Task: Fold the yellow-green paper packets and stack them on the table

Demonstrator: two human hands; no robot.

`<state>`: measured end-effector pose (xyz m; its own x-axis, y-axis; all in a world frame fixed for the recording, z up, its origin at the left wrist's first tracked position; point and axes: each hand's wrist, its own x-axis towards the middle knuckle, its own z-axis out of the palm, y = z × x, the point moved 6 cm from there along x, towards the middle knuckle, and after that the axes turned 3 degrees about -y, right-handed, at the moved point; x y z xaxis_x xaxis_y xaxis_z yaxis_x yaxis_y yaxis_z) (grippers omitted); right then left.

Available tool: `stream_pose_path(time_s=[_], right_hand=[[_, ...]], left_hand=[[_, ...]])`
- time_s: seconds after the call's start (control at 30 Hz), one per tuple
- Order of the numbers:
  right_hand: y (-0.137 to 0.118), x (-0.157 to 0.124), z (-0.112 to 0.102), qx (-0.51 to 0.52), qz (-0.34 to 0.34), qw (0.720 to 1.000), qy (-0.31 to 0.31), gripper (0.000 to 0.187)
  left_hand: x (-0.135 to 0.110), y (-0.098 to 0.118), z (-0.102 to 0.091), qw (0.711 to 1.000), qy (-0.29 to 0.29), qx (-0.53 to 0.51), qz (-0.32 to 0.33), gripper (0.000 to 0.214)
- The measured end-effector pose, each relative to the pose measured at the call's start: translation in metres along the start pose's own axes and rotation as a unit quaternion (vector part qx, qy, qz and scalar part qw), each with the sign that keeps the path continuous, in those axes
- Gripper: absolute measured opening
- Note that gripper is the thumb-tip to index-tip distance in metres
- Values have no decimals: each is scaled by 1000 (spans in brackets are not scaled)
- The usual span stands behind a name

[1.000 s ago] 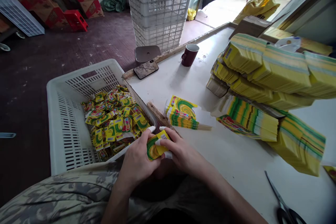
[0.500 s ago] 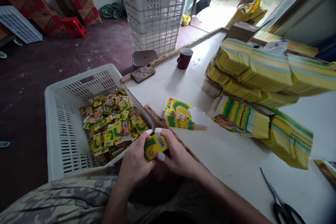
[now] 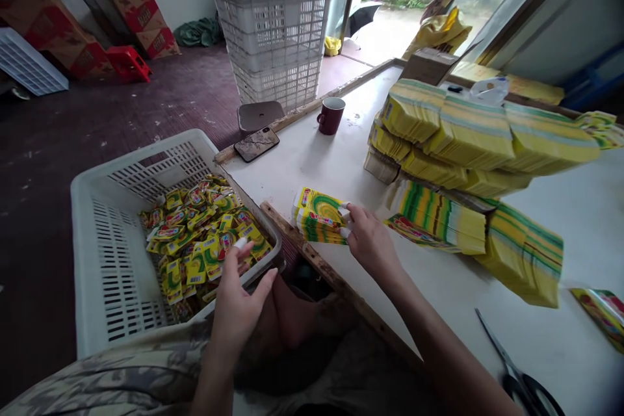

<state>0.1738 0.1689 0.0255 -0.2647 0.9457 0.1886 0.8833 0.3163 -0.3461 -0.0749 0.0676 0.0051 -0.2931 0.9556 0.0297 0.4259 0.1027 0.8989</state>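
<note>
White worktop by doorway | right hand pinching top of flat carton stack; peel one only | left hand open, empty over crate

A maroon mug and a phone are set near the table's far edge, scissors at its near corner; white crates are stacked beyond

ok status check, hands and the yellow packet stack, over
Left hand open, empty, over crate rim. Right hand fingertips on small flat-pack stack on table. Nothing blocking.
</note>
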Motion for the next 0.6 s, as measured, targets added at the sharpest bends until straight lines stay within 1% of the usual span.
stream_pose_path(time_s=[0.1,0.17,0.23,0.27,0.3,0.37,0.4,0.43,0.47,0.5,0.57,0.6], right_hand=[[0,1,-2,66,23,997,15,48],[-4,-1,-8,155,34,986,42,50],[-17,-6,-12,265,30,962,54,51],[-28,-11,-12,320,22,946,45,52],[-41,-17,-11,363,18,931,34,53],[-75,-31,-2,427,-4,904,-26,50],[-92,-39,4,444,-10,894,-61,51],[-108,-48,13,465,-12,878,-111,55],[-122,-56,21,496,-13,856,-147,61],[-133,-63,27,522,-10,837,-165,63],[-147,-72,36,550,-13,815,-183,64],[-151,-74,40,554,-17,811,-188,63]], left_hand=[[-2,-3,8,999,-37,-19,-21,54],[-3,-5,14,995,-66,-64,-38,53],[-4,-3,23,978,-101,-174,-47,65],[-4,1,27,961,-103,-251,-46,72],[-5,6,30,938,-93,-330,-44,77],[-7,15,31,887,-38,-459,-46,81],[-8,18,30,867,-8,-495,-55,78],[-9,20,28,853,21,-517,-65,76],[-10,22,25,844,43,-530,-74,73],[-10,23,21,836,61,-540,-82,71],[-10,21,13,823,92,-552,-92,64],[-10,18,10,821,107,-552,-99,61]])
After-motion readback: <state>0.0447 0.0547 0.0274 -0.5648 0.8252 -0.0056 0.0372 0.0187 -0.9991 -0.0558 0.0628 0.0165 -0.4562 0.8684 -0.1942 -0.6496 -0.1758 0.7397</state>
